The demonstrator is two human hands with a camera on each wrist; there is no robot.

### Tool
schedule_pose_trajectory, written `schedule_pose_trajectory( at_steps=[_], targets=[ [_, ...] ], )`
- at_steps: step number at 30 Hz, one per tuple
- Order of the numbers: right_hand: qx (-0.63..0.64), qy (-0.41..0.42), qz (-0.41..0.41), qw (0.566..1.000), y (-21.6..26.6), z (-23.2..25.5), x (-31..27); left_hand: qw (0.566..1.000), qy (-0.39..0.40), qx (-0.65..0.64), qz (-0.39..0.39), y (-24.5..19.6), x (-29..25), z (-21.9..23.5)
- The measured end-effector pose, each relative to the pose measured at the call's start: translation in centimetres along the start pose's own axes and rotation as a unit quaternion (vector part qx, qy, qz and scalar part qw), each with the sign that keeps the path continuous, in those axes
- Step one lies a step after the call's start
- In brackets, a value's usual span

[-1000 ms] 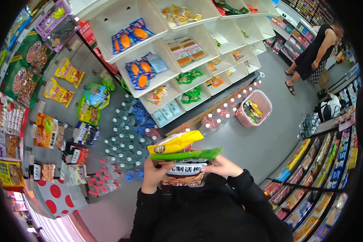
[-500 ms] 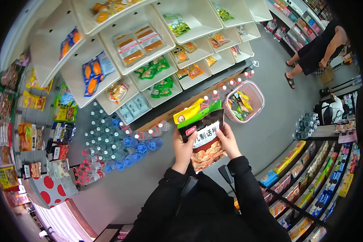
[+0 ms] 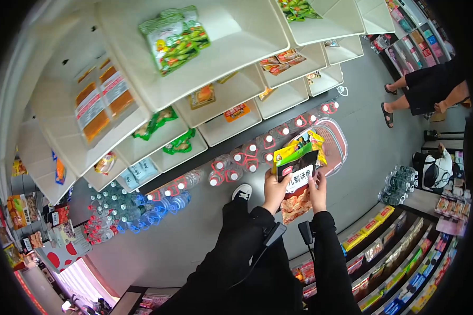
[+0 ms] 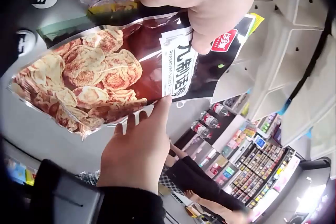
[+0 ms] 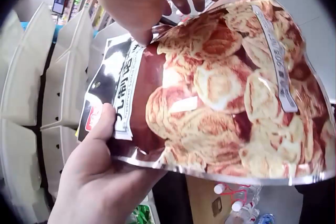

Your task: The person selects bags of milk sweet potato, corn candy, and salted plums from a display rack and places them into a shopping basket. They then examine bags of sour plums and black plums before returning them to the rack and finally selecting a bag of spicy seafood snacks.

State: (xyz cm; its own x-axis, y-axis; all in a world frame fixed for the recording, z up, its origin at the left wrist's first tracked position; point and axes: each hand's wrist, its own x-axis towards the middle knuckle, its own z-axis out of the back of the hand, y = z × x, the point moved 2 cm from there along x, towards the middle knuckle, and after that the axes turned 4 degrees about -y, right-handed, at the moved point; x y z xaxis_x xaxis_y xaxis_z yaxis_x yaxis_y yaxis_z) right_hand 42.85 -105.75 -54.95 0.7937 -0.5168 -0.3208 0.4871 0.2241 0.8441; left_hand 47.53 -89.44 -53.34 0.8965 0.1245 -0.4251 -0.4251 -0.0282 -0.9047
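Both hands hold a stack of snack packets in front of the body. Foremost is a dark preserved plum bag (image 3: 298, 206) with a white label and pictured dried slices. My left hand (image 3: 276, 192) grips its left edge, thumb on the front. My right hand (image 3: 317, 194) pinches the opposite edge, thumb beside the label (image 5: 126, 90). Behind the bag show a green-topped packet (image 3: 301, 154) and a yellow packet (image 3: 284, 153). The stack overlaps the near side of a pink basket (image 3: 342, 149), inside which more yellow packets (image 3: 315, 139) lie.
White bins (image 3: 236, 47) with packaged snacks rise ahead and left. Water bottles (image 3: 247, 153) line their base, and blue-bottomed bottles (image 3: 163, 207) stand left. Shelves of snacks (image 3: 389, 257) curve along the right. A person in black shorts (image 3: 423, 92) stands at the far right.
The packets, held by both hands, have moved right and now overlap the basket. The plum bag has tilted to show its front. The head view has shifted closer to the bins and basket.
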Motion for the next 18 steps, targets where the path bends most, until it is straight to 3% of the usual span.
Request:
schedule_pose_trajectory(
  at_steps=[2, 4, 6, 8, 10, 14, 16, 17, 18],
  targets=[
    [-0.16, -0.075, 0.047, 0.983, -1.7, 1.5, 2.2, 1.0, 0.003, 0.026, -0.007, 2.2, 2.2, -3.6],
    [-0.123, -0.063, 0.042, 0.989, -2.8, 2.6, 4.3, 0.999, 0.001, -0.009, 0.038, 5.5, 4.1, -7.2],
    [-0.232, -0.031, 0.101, 0.967, -5.6, 3.5, 6.7, 0.998, -0.007, -0.008, 0.064, 8.9, 5.8, -10.7],
    [-0.275, -0.016, 0.141, 0.951, -7.6, 4.0, 9.7, 0.998, -0.047, 0.01, 0.031, 12.9, 7.6, -14.4],
    [-0.317, 0.027, 0.122, 0.94, -10.6, 4.2, 11.6, 0.998, -0.034, -0.035, 0.032, 16.8, 9.3, -17.7],
    [-0.298, 0.139, 0.095, 0.94, -18.6, 3.6, 16.1, 0.997, -0.069, 0.046, -0.006, 22.8, 11.4, -23.1],
    [-0.302, 0.165, 0.088, 0.935, -20.6, 3.6, 16.4, 0.998, 0.0, 0.047, 0.035, 25.1, 11.5, -24.6],
    [-0.289, 0.177, 0.076, 0.938, -20.8, 3.7, 16.0, 0.989, 0.012, 0.141, 0.049, 25.5, 11.2, -24.7],
    [-0.274, 0.188, 0.067, 0.941, -20.5, 3.7, 15.4, 0.963, 0.032, 0.243, 0.113, 23.9, 10.7, -23.8]
  ],
)
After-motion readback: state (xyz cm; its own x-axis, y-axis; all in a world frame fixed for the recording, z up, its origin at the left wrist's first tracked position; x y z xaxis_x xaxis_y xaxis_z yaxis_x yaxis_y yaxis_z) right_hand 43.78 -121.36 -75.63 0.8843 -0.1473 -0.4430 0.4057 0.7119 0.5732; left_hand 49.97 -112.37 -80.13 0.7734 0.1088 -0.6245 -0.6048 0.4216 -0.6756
